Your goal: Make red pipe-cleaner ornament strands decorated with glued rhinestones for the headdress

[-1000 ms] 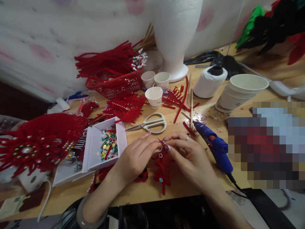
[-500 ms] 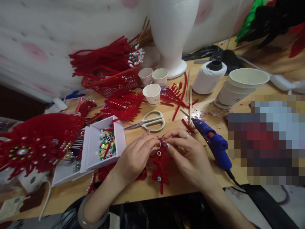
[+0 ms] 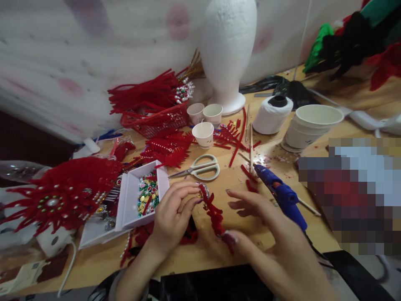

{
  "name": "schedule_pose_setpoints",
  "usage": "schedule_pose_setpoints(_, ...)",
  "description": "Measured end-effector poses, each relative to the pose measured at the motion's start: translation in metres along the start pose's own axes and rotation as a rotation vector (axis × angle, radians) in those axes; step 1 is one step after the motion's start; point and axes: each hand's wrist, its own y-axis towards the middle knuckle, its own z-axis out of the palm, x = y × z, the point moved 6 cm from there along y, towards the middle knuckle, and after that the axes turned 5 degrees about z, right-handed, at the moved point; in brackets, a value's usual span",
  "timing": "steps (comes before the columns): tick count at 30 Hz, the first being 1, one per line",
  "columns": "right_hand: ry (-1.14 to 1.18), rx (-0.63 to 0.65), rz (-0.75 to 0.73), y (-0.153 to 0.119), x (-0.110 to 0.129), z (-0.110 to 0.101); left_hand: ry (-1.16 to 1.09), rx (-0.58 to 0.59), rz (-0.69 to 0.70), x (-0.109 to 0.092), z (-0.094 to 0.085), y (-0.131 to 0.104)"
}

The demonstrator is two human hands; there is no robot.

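My left hand (image 3: pixel 175 209) pinches the top end of a red fuzzy ornament (image 3: pixel 216 217) with silvery trim, which hangs down at a slant above the table. My right hand (image 3: pixel 266 230) is spread, its thumb tip beside the ornament's lower end and its fingers apart. Left of my left hand, a white box (image 3: pixel 127 205) contains small green, gold and red gems (image 3: pixel 148 194). Scissors (image 3: pixel 205 168) with pale handles lie beyond my hands. A blue glue gun (image 3: pixel 283 194) rests to the right, close to my right hand.
White paper cups (image 3: pixel 203 136) stand behind the scissors, near a red basket (image 3: pixel 156 121) of red stems and a white foam head (image 3: pixel 230 50). Thread spool (image 3: pixel 272 117) and larger stacked cups (image 3: pixel 310 127) stand at right. A large red flower piece (image 3: pixel 62 196) lies left.
My right hand has let go of the ornament's top, opened and moved right and down. The ornament now slants in my left hand. The camera view has shifted.
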Motion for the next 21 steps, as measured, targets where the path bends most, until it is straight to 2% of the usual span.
schedule_pose_setpoints(3,0.077,0.027,0.010,-0.004,0.002,0.011,-0.018,-0.080,0.035,-0.009,-0.003,0.000)
schedule_pose_setpoints(5,0.075,-0.043,-0.066,-0.003,0.007,0.014,-0.040,-0.114,0.058,-0.016,-0.004,-0.001)
schedule_pose_setpoints(7,0.031,-0.132,-0.154,-0.004,0.012,0.012,-0.104,-0.131,-0.001,-0.019,-0.003,-0.002)
schedule_pose_setpoints(9,-0.019,-0.200,-0.224,-0.007,0.014,0.008,-0.279,-0.187,-0.199,-0.016,0.000,-0.008)
schedule_pose_setpoints(11,-0.077,-0.251,-0.294,-0.010,0.016,0.007,-0.570,-0.274,-0.460,-0.012,0.008,-0.021)
schedule_pose_setpoints(15,-0.144,-0.269,-0.406,-0.014,0.020,0.020,-1.104,-0.297,-0.863,-0.023,0.044,-0.047)
schedule_pose_setpoints(18,-0.151,-0.198,-0.398,-0.013,0.026,0.034,-1.233,-0.389,-1.131,-0.026,0.059,-0.064)
schedule_pose_setpoints(21,-0.141,-0.097,-0.384,-0.023,0.025,0.032,-1.276,-0.487,-1.250,-0.022,0.060,-0.069)
